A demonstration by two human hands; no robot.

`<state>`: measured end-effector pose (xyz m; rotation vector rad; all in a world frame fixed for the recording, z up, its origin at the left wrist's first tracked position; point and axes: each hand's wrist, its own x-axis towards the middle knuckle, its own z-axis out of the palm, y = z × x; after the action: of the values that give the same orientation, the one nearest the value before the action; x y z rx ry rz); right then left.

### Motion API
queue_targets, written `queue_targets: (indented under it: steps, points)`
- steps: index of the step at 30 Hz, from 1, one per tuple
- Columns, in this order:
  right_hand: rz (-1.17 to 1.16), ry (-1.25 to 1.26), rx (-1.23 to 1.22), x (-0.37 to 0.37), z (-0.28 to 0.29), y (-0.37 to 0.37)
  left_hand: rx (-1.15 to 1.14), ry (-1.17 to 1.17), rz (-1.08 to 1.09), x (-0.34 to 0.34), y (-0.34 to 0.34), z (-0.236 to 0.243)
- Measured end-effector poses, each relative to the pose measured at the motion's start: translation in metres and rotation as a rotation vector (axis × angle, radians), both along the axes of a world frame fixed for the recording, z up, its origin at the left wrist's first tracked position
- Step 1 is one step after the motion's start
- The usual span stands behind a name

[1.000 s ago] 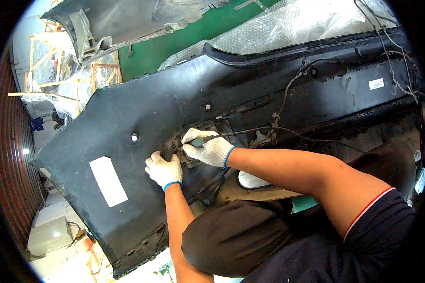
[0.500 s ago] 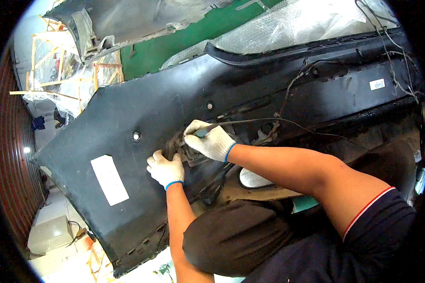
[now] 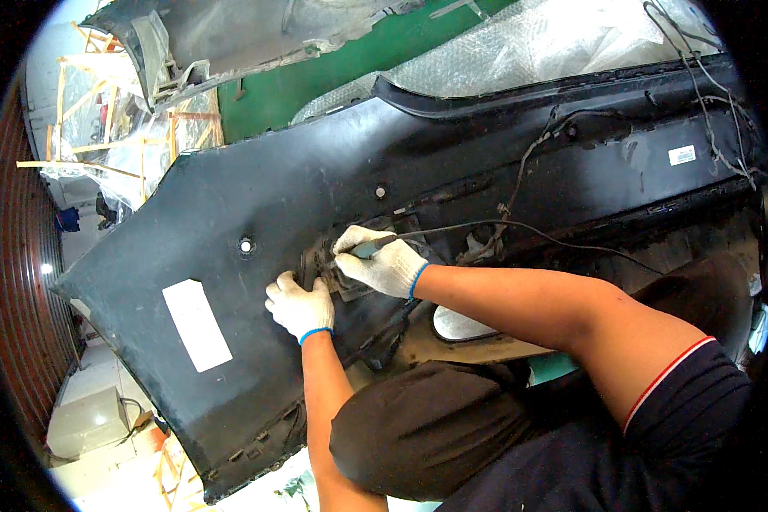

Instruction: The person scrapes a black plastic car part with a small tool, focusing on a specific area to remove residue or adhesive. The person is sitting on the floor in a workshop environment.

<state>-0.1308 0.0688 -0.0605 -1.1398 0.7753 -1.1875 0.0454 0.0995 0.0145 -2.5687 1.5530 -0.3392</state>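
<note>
Right hand (image 3: 377, 260): white knit glove with a blue cuff, fingers curled tight around a slim grey corded tool (image 3: 369, 248), its tip pointing toward 9 o'clock.
Left hand (image 3: 300, 305): same kind of glove, fingers bent and pressed flat on the black panel, holding nothing that shows; it sits just at 7 o'clock of the right hand, the two nearly touching.
Corded tool: only a short grey length shows above the right glove; its working end is hidden against the panel.
Cable (image 3: 520, 229): thin and black, running from the tool toward 3 o'clock across the panel.
Work spot (image 3: 320, 256): a rough recessed patch between the two hands; detail too dark to make out.
Bumper panel (image 3: 316, 171): large black car bumper, inner face up, filling the middle of the view from 8 o'clock to 2 o'clock.
Round hole (image 3: 246, 246): at 9 o'clock of the hands, apart from them.
White label (image 3: 196, 324): rectangular, at 8 o'clock of the left hand.
Wiring loom (image 3: 708, 111): loose thin wires at 2 o'clock, well apart.
Bubble wrap (image 3: 538, 43): clear sheet beyond the bumper at 12 o'clock, on the green floor (image 3: 316, 85).
</note>
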Motion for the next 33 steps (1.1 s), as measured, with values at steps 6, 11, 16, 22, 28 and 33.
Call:
queue_targets:
  steps: [6, 11, 16, 22, 28, 33]
  points:
    - [0.045, -0.047, -0.065, 0.001, -0.001, 0.004, 0.028, 0.009, -0.010, 0.002, 0.001, 0.003]
    - [0.047, -0.075, -0.075, 0.003, -0.005, 0.004, 0.027, 0.006, -0.017, 0.001, 0.001, 0.002]
    - [-0.041, -0.127, -0.126, 0.006, -0.005, 0.008, 0.022, 0.018, 0.033, -0.013, -0.002, 0.007]
    - [0.013, -0.027, -0.080, 0.003, -0.005, 0.004, 0.006, 0.007, 0.048, -0.013, -0.002, 0.004]
    - [0.005, 0.065, 0.035, 0.000, 0.004, -0.002, -0.009, -0.010, 0.048, -0.009, -0.001, 0.001]
    - [0.022, 0.059, 0.062, 0.002, 0.004, 0.001, -0.014, -0.007, 0.046, -0.006, -0.001, -0.001]
